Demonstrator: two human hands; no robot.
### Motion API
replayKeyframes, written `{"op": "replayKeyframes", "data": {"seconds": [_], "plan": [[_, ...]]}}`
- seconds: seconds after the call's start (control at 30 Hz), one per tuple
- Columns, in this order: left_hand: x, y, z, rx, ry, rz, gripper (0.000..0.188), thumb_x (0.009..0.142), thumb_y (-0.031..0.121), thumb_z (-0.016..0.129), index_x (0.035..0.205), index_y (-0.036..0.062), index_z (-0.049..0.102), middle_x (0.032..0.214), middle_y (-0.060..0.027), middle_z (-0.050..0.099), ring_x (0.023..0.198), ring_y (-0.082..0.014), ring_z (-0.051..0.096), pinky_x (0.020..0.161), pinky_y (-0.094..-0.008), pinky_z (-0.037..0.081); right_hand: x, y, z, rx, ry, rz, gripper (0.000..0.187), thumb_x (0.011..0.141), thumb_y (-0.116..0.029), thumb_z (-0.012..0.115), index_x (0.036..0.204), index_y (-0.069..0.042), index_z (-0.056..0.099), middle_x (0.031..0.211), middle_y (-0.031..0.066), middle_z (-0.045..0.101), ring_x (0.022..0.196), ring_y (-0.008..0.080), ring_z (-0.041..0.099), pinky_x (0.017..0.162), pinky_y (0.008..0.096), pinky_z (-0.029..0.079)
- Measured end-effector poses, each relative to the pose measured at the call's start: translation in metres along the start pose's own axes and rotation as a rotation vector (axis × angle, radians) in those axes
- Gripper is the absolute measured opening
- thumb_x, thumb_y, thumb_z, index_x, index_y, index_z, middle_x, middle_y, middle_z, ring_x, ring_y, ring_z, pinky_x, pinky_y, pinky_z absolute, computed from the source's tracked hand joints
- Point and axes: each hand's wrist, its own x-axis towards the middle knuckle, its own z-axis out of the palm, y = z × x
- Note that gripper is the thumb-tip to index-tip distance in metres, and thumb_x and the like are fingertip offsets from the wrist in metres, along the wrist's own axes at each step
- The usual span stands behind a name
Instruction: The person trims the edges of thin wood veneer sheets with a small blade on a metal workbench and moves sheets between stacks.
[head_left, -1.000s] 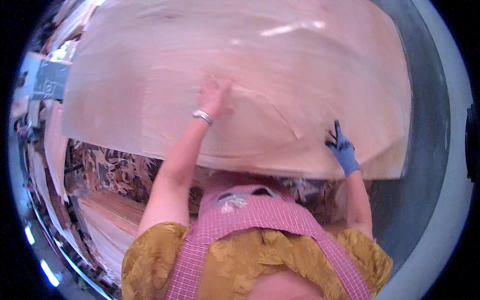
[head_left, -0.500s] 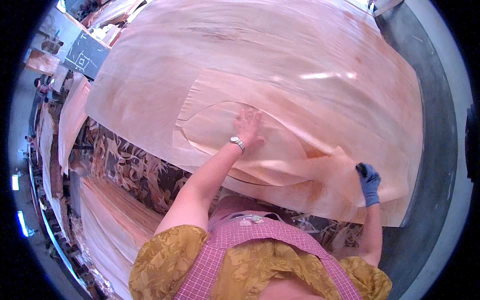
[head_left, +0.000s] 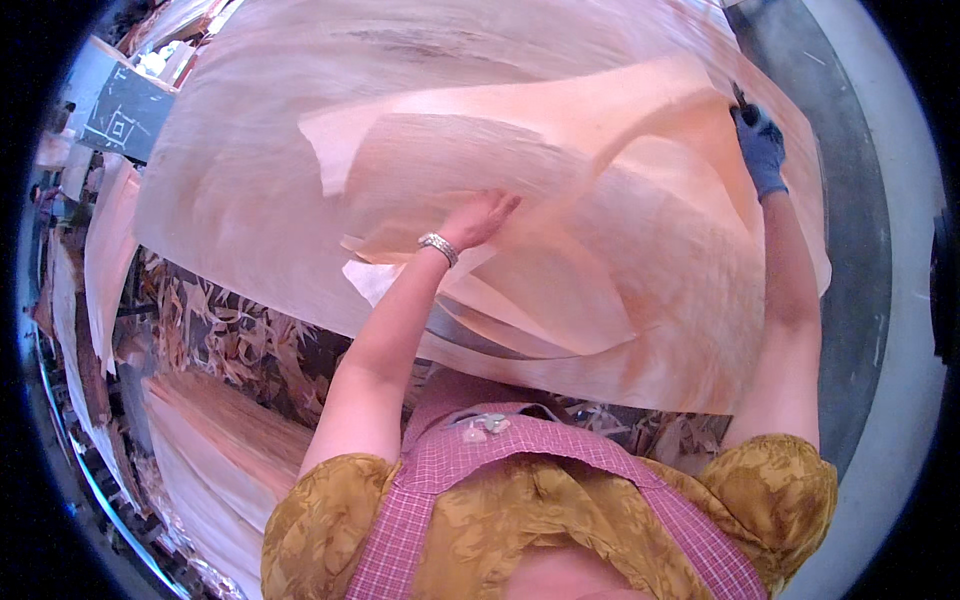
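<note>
Pale, thin wood veneer is layered on a broad stack of sheets. A loose veneer sheet lies curled and partly raised across the upper middle, its right end beside my right hand. My right hand, in a blue-grey glove, is closed around a small dark pointed tool whose exact kind is unclear. Whether it also grips the veneer is hidden. My bare left hand, with a metal-band watch, hovers at the middle over smaller curved veneer pieces, fingers stretched and nothing visible in them.
Torn veneer scraps litter the floor at the left and below the stack's front edge. Another veneer pile stands at lower left. A dark board with chalk marks is at upper left; a grey floor strip runs along the right.
My right hand has moved up and away along the right side, and a veneer sheet has swung upward and folded. My left hand has lifted from lying flat and shifted slightly left.
</note>
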Motion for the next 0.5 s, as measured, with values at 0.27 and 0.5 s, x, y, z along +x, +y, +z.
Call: {"op": "replayKeyframes", "data": {"seconds": [0.27, 0.5], "plan": [[-0.014, -0.001, -0.036, 0.107, -0.167, 0.021, 0.053, 0.097, 0.045, 0.045, 0.105, -0.0031, 0.066, 0.103, -0.0227, 0.067, 0.097, -0.0345, 0.064, 0.085, -0.0414, 0.05, -0.189, -0.196, 0.049, 0.532, 0.188, -0.266, 0.011, 0.088, -0.017, 0.067, 0.095, -0.009, 0.066, 0.087, 0.0142, 0.066, 0.081, 0.0304, 0.066, 0.068, 0.0359, 0.051], [-0.028, -0.009, -0.08, -1.171, -0.421, -0.376, 0.062, 0.099, 0.056, 0.036, 0.12, 0.0032, 0.06, 0.099, -0.0154, 0.068, 0.078, -0.0183, 0.066, 0.071, -0.0358, 0.054, -0.346, -0.201, 0.143, 0.173, -0.23, -0.121, 0.018, 0.089, -0.027, 0.06, 0.096, -0.011, 0.061, 0.09, 0.0121, 0.063, 0.084, 0.0331, 0.06, 0.072, 0.0445, 0.048]]}}
